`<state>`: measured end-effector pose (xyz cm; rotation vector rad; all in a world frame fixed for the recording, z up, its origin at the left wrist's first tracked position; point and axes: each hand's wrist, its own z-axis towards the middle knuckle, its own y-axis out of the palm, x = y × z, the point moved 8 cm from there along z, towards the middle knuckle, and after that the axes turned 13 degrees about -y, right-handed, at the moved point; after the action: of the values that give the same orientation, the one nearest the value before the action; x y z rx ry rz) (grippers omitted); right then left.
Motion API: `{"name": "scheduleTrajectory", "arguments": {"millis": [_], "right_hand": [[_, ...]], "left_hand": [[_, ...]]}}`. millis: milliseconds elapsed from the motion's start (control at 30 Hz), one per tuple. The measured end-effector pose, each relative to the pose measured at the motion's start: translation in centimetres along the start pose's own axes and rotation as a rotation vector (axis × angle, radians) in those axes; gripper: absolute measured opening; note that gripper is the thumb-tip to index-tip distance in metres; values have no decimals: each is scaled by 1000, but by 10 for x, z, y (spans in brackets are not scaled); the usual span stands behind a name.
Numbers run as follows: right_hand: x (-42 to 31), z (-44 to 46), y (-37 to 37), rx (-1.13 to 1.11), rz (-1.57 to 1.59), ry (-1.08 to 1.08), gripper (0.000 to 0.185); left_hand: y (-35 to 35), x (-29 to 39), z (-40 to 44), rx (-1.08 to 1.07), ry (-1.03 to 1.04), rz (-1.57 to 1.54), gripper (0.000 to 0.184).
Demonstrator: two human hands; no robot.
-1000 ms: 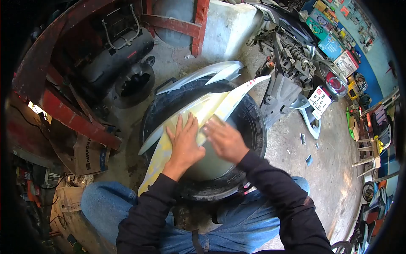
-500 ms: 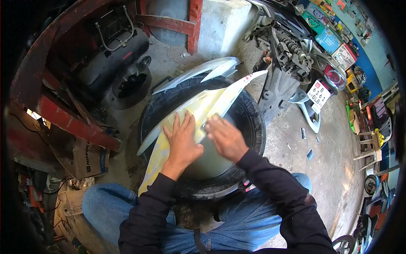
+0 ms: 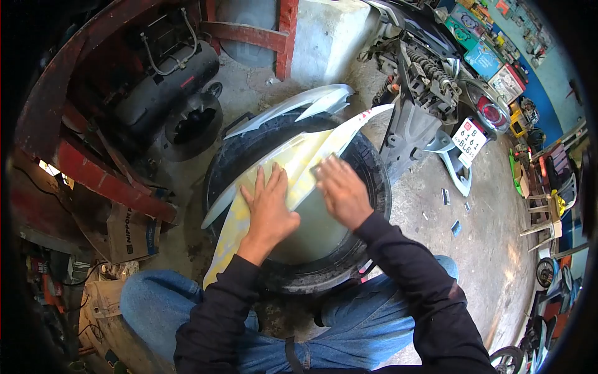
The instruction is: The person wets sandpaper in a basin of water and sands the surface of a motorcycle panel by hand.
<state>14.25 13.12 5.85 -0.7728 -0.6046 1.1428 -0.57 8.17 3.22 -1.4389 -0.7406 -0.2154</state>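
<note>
A stripped-down dark motorcycle (image 3: pixel 430 87) with a bare coil spring stands beyond the tub, to its right. The big round black tub (image 3: pixel 381 187) holds cloudy grey liquid (image 3: pixel 311 240). Across it lies a long, pointed yellow-and-white body panel (image 3: pixel 305 148), its tip reaching past the far right rim and its broad end past the near left. A slim silvery-white curved panel (image 3: pixel 274 115) rests on the tub's far rim.

The panel across the tub looks partway along: yellow and pale patches mix unevenly over much of its face, so its finish seems far from even. How much is left cannot be told, nor the state of its covered parts.

The left hand (image 3: pixel 269 215) lies flat on this panel, its grip spread wide. The right hand (image 3: pixel 346 193) has its fingertips at the panel's tub-side edge, over something small and dark; whether its grip is closed on that cannot be told.
</note>
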Motion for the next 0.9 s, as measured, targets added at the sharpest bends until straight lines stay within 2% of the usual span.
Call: {"name": "scheduleTrajectory", "arguments": {"millis": [67,100,200,267,333,400,467,500,600,700,800,833,900], "right_hand": [[36,4,-2,-23,-141,123,29],[39,7,-1,-38,-116,169,28],[-11,7,-2,-58,-22,67,28],[8,7,0,-40,-11,39,29],[42,10,-3,-53,-121,181,30],[22,10,-2,-64,-183,152,30],[-13,7,0,-80,-33,69,29],[2,6,3,-69,-38,41,29],[39,14,-1,-65,-157,193,29],[-17,12,1,-92,-84,58,30],[20,10,5,-77,-120,105,33],[34,15,1,-87,-137,203,31],[10,13,2,-104,-136,159,31]], "left_hand": [[2,0,-2,22,8,4,91],[4,-3,-4,13,0,6,91],[0,-1,2,19,-4,-3,91],[2,-2,-1,8,-2,-3,91],[2,-1,-1,7,0,-5,91],[0,0,-1,17,5,-8,91],[2,-2,-1,-10,-3,-9,92],[3,-1,0,-8,-4,-11,92],[6,0,-3,6,7,11,93],[4,1,1,16,-2,4,93],[7,-2,-4,1,1,7,92],[6,2,-3,6,6,7,92],[5,3,-4,10,15,10,91]]}}
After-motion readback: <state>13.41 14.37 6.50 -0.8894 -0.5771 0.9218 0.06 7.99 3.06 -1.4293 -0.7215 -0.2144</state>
